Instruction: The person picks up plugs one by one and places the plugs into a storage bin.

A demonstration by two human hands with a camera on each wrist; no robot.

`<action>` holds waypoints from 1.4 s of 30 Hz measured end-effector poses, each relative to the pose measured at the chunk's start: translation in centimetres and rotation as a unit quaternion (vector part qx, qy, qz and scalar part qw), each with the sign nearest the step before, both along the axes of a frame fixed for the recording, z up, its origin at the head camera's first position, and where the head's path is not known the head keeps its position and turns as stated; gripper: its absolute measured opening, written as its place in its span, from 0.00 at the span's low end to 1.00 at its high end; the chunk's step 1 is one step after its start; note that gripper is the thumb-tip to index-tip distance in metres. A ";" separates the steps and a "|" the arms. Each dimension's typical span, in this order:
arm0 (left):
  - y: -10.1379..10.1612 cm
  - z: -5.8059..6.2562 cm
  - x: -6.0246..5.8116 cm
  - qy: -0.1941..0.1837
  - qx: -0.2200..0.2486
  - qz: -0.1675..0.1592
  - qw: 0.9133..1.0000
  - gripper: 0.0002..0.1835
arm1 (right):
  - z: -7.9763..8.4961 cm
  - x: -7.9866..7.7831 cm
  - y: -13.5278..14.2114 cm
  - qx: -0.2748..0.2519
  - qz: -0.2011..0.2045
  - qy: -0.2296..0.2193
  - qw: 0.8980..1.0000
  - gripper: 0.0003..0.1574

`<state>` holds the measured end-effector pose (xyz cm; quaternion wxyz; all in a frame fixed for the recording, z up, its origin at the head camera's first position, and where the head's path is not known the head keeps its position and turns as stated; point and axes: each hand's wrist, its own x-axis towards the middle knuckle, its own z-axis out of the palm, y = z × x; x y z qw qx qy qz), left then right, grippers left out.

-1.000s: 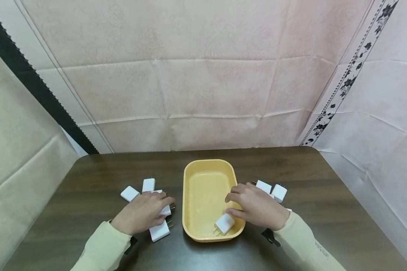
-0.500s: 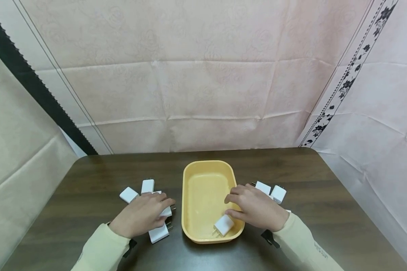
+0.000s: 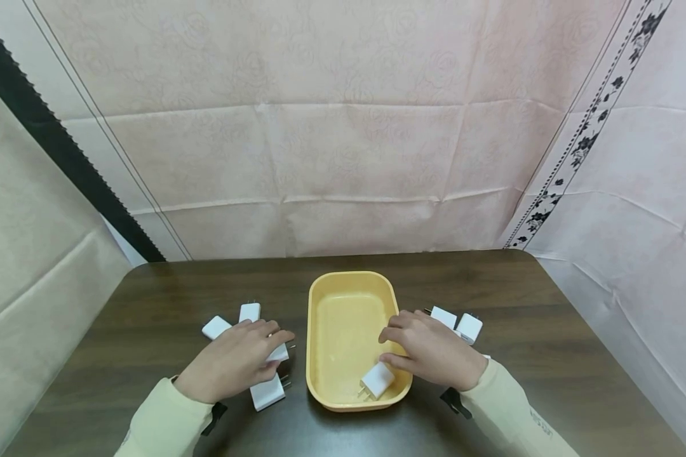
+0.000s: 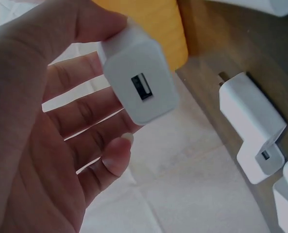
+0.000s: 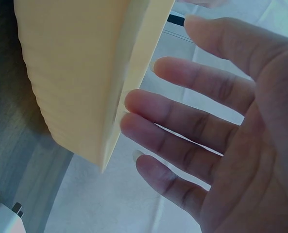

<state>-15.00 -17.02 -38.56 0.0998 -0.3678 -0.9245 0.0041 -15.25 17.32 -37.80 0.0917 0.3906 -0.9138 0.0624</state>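
Observation:
My left hand (image 3: 235, 360) pinches a white USB charger (image 4: 143, 82) between thumb and fingers, its USB port facing the left wrist camera. Other white chargers lie on the table around that hand, among them one charger (image 3: 267, 392) just below it and another (image 3: 249, 311) behind it. Over the right side of a yellow plastic bin (image 3: 313, 343), my right hand (image 3: 431, 348) hovers with relaxed fingers and holds nothing. Inside the bin, near its front, lies one white charger (image 3: 377, 379), prongs toward the lower left.
Several more white chargers, such as one charger (image 3: 469, 328), lie right of the bin, partly covered by my right hand. The dark wooden table (image 3: 177, 292) ends at a back edge, with pale cloth (image 3: 343, 152) hanging behind it and at both sides.
My left hand has risen slightly with the charger in its grip, and its wrist has shifted a little to the left. My right hand stays over the bin.

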 end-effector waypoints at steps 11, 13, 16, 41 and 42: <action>0.3 0.7 0.6 0.040 -0.001 -0.011 0.999 0.22 | 0.2 -0.2 0.2 -0.014 0.002 0.008 1.000 0.15; 0.4 0.7 0.8 0.045 0.000 -0.014 0.999 0.22 | 0.2 -0.2 0.1 -0.014 0.002 0.009 1.000 0.15; 0.4 0.8 1.0 0.053 0.007 -0.019 0.998 0.22 | 0.1 -0.2 0.1 -0.014 0.003 0.013 1.000 0.16; 2.2 2.3 1.9 0.066 0.033 -0.075 0.994 0.21 | 0.1 -0.6 0.3 -0.029 0.009 0.010 0.999 0.15; 2.3 2.3 1.9 0.067 0.033 -0.076 0.994 0.21 | 0.1 -0.6 0.3 -0.029 0.009 0.008 1.000 0.15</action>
